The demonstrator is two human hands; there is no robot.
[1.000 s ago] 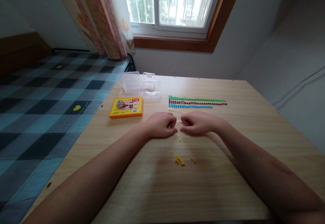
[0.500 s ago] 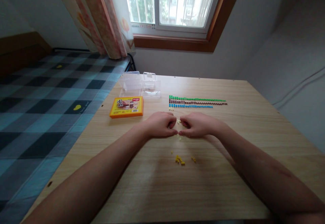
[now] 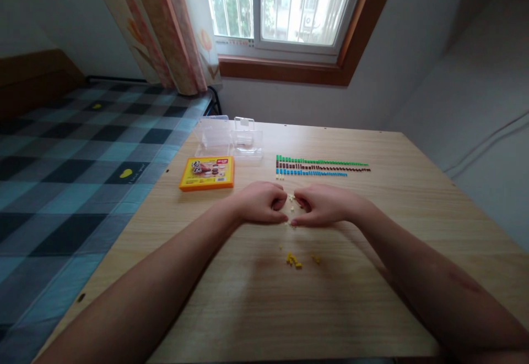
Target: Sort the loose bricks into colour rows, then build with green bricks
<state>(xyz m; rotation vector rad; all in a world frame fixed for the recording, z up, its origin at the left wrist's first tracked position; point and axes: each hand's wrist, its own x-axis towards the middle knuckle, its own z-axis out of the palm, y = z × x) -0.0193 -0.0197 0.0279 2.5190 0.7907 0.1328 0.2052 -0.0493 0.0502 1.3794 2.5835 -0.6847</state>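
Note:
My left hand [image 3: 261, 202] and my right hand [image 3: 322, 204] rest on the wooden table [image 3: 372, 276], knuckles up, fingers curled and nearly touching. Between the fingertips lie tiny pale cream pieces [image 3: 292, 208]; what each hand pinches is too small to name. Nearer to me lies a small scatter of yellow pieces [image 3: 293, 260]. Beyond the hands run three neat rows of tiny pieces: green [image 3: 320, 161], brown [image 3: 322, 167] and blue [image 3: 311, 173], with a short cream row [image 3: 280, 177] begun under them.
An orange flat box [image 3: 206, 173] lies left of the rows, with an open clear plastic case [image 3: 229, 137] behind it. A bed with a checked blue cover [image 3: 74, 166] adjoins the table's left edge. A curtain and a window are behind.
Both hands have stayed in place; the fingertips have shifted slightly closer together over the cream pieces. The view has nudged a little.

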